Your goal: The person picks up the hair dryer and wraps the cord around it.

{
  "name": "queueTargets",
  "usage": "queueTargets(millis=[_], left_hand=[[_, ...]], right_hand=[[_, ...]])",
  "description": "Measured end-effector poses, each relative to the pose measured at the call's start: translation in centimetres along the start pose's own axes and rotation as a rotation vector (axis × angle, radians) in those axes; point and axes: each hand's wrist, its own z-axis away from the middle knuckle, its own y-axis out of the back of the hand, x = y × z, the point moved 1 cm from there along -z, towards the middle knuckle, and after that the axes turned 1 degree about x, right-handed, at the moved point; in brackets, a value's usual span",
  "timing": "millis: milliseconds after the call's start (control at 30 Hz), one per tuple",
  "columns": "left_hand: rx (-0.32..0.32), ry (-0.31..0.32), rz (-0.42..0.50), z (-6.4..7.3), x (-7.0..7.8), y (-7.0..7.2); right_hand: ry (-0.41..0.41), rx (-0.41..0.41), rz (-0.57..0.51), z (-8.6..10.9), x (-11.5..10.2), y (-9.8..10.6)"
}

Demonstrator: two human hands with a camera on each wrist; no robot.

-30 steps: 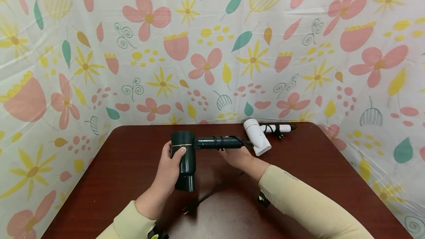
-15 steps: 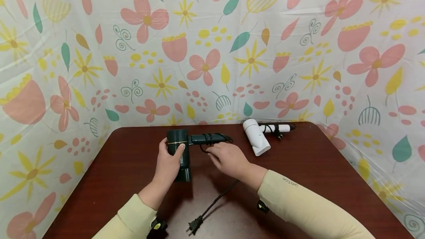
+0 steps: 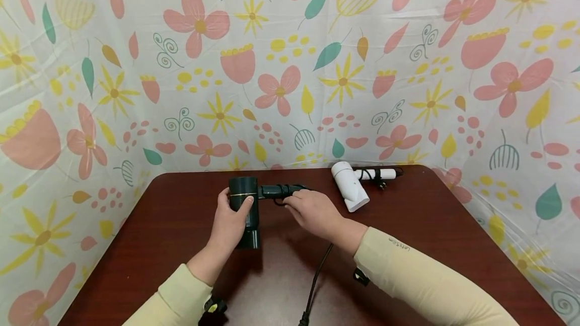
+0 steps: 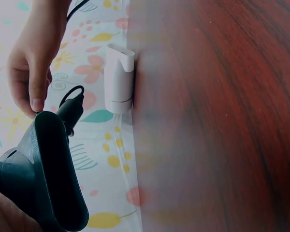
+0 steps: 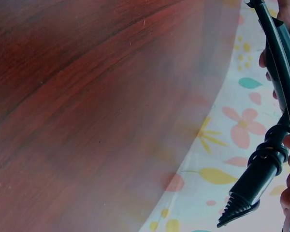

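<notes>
My left hand (image 3: 228, 225) grips the barrel of a dark green hair dryer (image 3: 243, 185) above the table, thumb across its front. The nozzle points toward me, and its narrow slot faces the left wrist camera. Its handle (image 3: 270, 191) extends right, with turns of black cord (image 5: 282, 67) wound round it. Close to the handle's end, my right hand (image 3: 317, 213) pinches the cord between thumb and fingers. The loose cord length (image 3: 315, 280) hangs below that hand toward the front. In the right wrist view, the ribbed handle tip (image 5: 237, 208) shows a tight cord bend.
A white hair dryer (image 3: 349, 187) lies at the back right of the dark red wooden table (image 3: 172, 235), its cord wrapped round its handle. Behind and beside the table hangs a flower-patterned curtain (image 3: 281, 89).
My right hand has come from behind the handle to its front, carrying the cord. The green hair dryer has shifted slightly left, and the hanging plug end has swung toward the front and right.
</notes>
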Motion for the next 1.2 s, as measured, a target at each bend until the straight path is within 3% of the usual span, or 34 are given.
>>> queueTargets(millis=[433,833,1200], left_hand=[[-0.020,0.021,-0.089,-0.1,-0.1,-0.1],[-0.068,0.032,-0.143,0.8,0.2,-0.1],[-0.095,0.036,-0.142,1.5,0.3,0.4]], right_hand=[[0.052,-0.020,-0.006,-0.7,0.1,0.4],[0.130,0.085,0.052,-1.8,1.1,2.2],[0.144,0.090,0.046,-2.2,2.8,2.4]])
